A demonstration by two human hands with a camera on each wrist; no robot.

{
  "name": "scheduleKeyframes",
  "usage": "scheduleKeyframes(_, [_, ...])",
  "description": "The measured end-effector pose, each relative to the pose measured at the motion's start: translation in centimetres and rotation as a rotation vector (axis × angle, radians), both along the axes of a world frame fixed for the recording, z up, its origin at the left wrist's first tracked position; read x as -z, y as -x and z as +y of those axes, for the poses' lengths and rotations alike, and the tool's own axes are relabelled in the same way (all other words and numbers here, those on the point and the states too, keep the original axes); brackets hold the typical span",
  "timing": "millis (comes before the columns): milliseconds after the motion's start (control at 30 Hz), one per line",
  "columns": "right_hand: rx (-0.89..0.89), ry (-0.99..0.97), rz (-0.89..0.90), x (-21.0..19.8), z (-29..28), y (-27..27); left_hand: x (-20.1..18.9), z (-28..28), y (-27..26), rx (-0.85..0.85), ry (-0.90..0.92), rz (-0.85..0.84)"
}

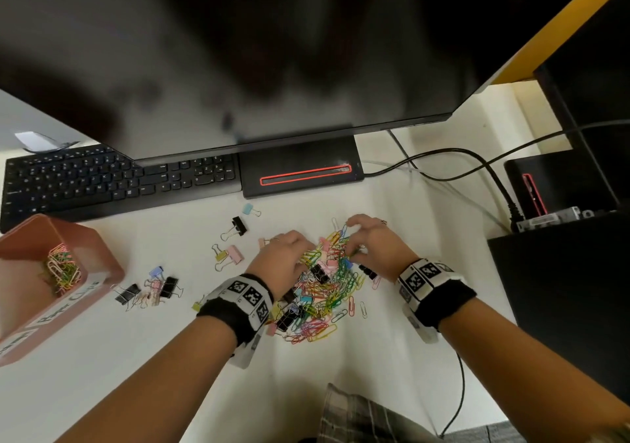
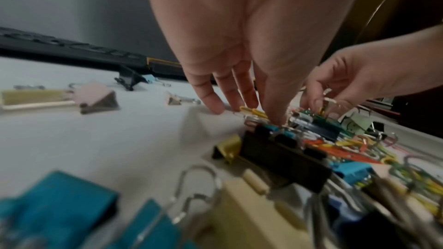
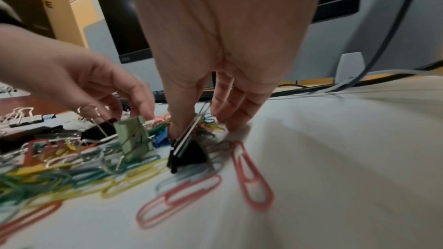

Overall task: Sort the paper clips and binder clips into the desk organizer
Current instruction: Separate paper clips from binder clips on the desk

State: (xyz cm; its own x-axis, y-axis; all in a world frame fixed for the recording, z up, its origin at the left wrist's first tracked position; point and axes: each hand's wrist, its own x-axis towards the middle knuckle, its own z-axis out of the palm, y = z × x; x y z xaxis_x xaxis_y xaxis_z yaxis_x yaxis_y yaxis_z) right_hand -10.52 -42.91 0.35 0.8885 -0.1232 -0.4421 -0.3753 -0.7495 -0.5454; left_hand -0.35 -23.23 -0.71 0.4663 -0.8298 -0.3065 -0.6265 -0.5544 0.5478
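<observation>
A heap of coloured paper clips (image 1: 324,292) mixed with binder clips lies mid-desk. My left hand (image 1: 289,255) reaches into its left side with fingers fairly straight; the thumb tip (image 2: 275,116) and fingertips rest on clips near a yellow paper clip (image 2: 254,111). My right hand (image 1: 361,241) works at the far right of the heap; its thumb and forefinger pinch the wire handle of a black binder clip (image 3: 187,152), which still rests on the desk. The pink desk organizer (image 1: 102,255) stands at the left with paper clips (image 1: 63,269) in one compartment.
Loose binder clips (image 1: 150,289) lie between the organizer and the heap, with others (image 1: 231,255) farther back. A keyboard (image 1: 112,183), monitor base (image 1: 300,173) and cables (image 1: 460,159) line the rear. Black equipment (image 1: 562,289) stands to the right.
</observation>
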Motion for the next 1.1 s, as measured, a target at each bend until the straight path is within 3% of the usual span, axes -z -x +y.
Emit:
scheduleKeyframes(233, [-0.047, -0.02, 0.006, 0.6, 1.2, -1.7, 0.6, -1.2, -0.8, -0.032, -0.06, 0.076])
scheduleKeyframes(333, [0.013, -0.022, 0.011, 0.9, 1.3, -1.7, 0.6, -0.8, -1.1, -0.086, -0.08, 0.105])
scheduleKeyframes(733, [0.051, 0.025, 0.088, 0.6, 1.8, -1.7, 1.1, 1.2, -1.7, -0.054, -0.114, -0.03])
scheduleKeyframes(933, [0.127, -0.039, -0.051, -3.2, 1.7, -1.5, -3.0, 3.4, -2.2, -0.334, 0.122, 0.016])
scheduleKeyframes(1100, [0.03, -0.118, -0.225, -8.0, 7.1, -5.0, -8.3, 11.0, -4.3, -0.574, 0.23, -0.085])
